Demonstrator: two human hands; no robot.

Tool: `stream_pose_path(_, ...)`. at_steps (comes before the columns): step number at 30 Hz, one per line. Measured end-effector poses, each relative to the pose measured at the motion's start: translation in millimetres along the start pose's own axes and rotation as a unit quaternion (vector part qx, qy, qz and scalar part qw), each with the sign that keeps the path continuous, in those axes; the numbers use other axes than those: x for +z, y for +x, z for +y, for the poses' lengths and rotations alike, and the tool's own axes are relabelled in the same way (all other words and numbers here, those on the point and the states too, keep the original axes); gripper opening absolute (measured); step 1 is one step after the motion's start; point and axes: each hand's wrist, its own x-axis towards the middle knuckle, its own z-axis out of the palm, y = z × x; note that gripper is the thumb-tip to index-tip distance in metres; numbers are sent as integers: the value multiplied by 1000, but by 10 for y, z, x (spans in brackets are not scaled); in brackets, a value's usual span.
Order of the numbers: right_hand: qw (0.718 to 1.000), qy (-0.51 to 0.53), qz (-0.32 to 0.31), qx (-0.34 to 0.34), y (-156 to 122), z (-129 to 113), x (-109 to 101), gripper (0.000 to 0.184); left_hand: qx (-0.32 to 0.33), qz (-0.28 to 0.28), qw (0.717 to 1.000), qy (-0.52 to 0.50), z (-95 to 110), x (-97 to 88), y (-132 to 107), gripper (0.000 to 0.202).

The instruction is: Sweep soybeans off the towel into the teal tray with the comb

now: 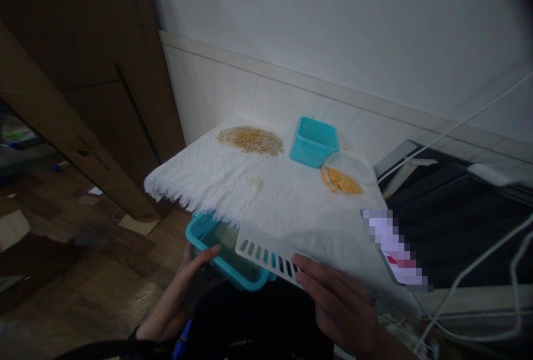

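Observation:
My left hand (pixel 194 271) grips the left rim of a teal plastic tub (pixel 250 282), its thumb laid over the edge. The tub is held below the table's front edge, with pale matter inside that I cannot make out. My right hand (pixel 339 296) is closed on the right end of a flat white slotted plastic piece (pixel 268 250). That piece reaches left over the tub and partly covers its opening. On the white cloth (pixel 208 166) beyond lie a heap of yellowish beans (pixel 252 141) and a small pale patch of grains (pixel 252 183).
A second teal container (pixel 315 146) stands at the table's back. Beside it lies an orange item (pixel 342 180) near a clear lid. A phone with a blurred screen (pixel 391 246) rests at the right edge. Cardboard (pixel 91 71) stands left, and white cables (pixel 452 293) hang right.

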Motion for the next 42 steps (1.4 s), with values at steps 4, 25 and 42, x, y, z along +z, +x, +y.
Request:
stream_pose_path(4, 1000, 7, 3, 28, 12, -31, -5, 43, 8, -1, 1000, -3, -2, -20, -7, 82)
stream_pose_path(25, 978, 8, 100, 181, 378, 834, 571, 31, -13, 83, 996, 12, 111, -54, 88, 93)
stream_pose_path(42, 995, 36, 45, 79, 354, 254, 324, 43, 9, 78, 997, 11, 191, -27, -66, 84)
